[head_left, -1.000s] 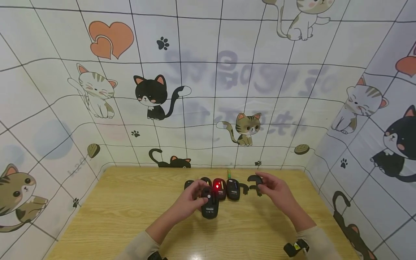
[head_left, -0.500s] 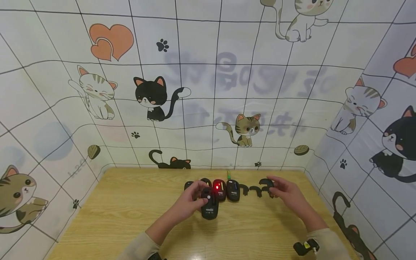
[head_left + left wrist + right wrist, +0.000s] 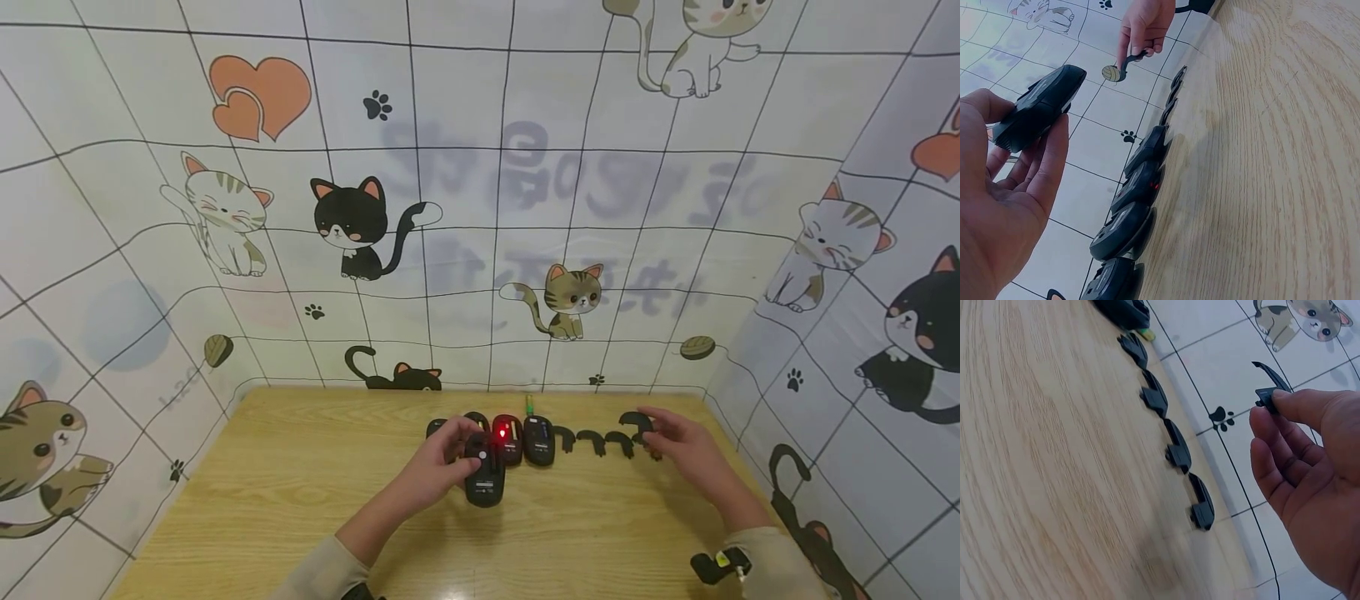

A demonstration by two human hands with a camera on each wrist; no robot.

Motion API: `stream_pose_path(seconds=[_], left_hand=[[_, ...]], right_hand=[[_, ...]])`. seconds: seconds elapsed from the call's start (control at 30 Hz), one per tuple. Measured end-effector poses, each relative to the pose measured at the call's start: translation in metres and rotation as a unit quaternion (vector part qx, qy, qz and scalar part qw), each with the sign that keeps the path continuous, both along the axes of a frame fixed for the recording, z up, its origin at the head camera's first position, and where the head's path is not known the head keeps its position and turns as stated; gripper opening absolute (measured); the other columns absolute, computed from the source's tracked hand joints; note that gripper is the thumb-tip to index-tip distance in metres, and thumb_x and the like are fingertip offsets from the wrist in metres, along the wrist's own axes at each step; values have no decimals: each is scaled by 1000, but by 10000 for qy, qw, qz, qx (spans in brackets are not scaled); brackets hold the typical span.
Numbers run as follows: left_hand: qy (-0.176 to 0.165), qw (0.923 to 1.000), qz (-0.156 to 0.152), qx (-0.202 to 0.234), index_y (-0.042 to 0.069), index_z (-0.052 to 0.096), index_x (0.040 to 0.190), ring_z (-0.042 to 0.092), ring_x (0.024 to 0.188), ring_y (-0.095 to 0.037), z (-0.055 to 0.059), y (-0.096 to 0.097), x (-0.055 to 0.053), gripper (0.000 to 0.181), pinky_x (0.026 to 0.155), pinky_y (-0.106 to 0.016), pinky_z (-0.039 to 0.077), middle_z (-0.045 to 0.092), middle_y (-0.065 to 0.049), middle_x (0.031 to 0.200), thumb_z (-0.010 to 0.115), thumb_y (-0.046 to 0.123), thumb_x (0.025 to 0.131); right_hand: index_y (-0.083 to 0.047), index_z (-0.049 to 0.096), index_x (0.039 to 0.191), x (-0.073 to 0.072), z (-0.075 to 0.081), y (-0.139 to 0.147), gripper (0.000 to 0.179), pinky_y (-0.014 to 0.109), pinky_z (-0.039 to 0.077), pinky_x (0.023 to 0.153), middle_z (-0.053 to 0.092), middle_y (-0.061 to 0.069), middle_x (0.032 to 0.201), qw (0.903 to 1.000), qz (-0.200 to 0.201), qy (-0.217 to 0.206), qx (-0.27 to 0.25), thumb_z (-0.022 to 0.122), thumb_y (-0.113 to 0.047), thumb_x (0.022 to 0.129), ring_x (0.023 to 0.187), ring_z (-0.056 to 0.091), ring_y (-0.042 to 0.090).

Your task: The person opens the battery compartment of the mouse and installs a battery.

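Observation:
My left hand (image 3: 438, 458) grips a black computer mouse (image 3: 485, 482) by its sides, underside turned up, above the table; the left wrist view shows that mouse (image 3: 1041, 106) clear of the wood. Between thumb and fingers, my right hand (image 3: 686, 446) pinches a curved black mouse cover (image 3: 633, 419). Its thin arched edge sticks out past the fingertips in the right wrist view, where the cover (image 3: 1266, 397) hangs away from the tabletop. Several similar covers (image 3: 592, 442) lie in a line on the table, the last one (image 3: 1202, 503) near my right hand and partly hidden by it in the head view.
Several mice lie underside up along the back, including a dark red one (image 3: 507, 450) with a red light and a black one (image 3: 538, 442). A green battery (image 3: 529, 406) sticks out behind the black one. Cat-printed cloth (image 3: 465, 317) walls the wooden table (image 3: 315, 475).
My right hand has moved to the right along the row with the pinched cover, and more of the covers on the table show behind it. The left hand and its mouse stay put.

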State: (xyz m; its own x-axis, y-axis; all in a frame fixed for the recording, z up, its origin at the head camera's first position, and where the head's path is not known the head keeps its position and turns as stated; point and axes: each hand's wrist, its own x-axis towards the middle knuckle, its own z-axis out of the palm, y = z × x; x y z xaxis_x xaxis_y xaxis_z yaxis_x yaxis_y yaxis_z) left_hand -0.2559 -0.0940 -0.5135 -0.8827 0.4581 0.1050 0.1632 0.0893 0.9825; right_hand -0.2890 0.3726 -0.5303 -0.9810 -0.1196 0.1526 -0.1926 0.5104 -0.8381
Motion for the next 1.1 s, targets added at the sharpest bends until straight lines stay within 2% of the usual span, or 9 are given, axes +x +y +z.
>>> stream_pose_path(seconds=[0.2, 0.5, 0.67, 0.87, 1.1], left_hand=[[-60, 10000, -13, 8, 9, 56, 141, 66, 111, -28, 1, 0, 1, 39, 78, -39, 68, 64, -13, 131, 69, 5, 104], [-27, 10000, -23, 47, 8, 57, 141, 66, 107, -28, 0, -1, 1, 39, 76, -38, 68, 64, -16, 128, 69, 5, 104], [-27, 10000, -23, 64, 8, 57, 141, 66, 107, -27, 1, -2, 1, 39, 76, -38, 67, 64, -18, 129, 69, 4, 104], [-10, 10000, -17, 42, 9, 56, 141, 65, 107, -28, 1, -2, 1, 39, 77, -38, 68, 63, -18, 129, 68, 4, 104], [-27, 10000, -28, 66, 9, 56, 141, 65, 108, -28, 3, 0, 1, 39, 76, -38, 68, 62, -13, 128, 69, 5, 104]], right_hand=[[5, 57, 155, -1, -4, 14, 50, 36, 65, 77, 67, 18, 112, 9998, -76, 90, 165, 72, -6, 107, 92, 77, 27], [5, 56, 156, -5, -6, 32, 49, 33, 64, 78, 66, 20, 115, 9989, -180, -37, 421, 69, -5, 109, 94, 76, 26], [6, 56, 155, -5, -8, 40, 47, 34, 65, 78, 63, 19, 114, 9979, -271, -8, 582, 66, -2, 110, 92, 76, 20], [6, 53, 157, -7, -10, 50, 48, 34, 64, 77, 66, 23, 116, 9941, -534, -258, 905, 61, 1, 110, 94, 73, 22], [7, 52, 157, -13, -21, 64, 48, 30, 59, 71, 70, 22, 111, 9896, -770, -377, 1158, 58, 6, 109, 90, 68, 23]])
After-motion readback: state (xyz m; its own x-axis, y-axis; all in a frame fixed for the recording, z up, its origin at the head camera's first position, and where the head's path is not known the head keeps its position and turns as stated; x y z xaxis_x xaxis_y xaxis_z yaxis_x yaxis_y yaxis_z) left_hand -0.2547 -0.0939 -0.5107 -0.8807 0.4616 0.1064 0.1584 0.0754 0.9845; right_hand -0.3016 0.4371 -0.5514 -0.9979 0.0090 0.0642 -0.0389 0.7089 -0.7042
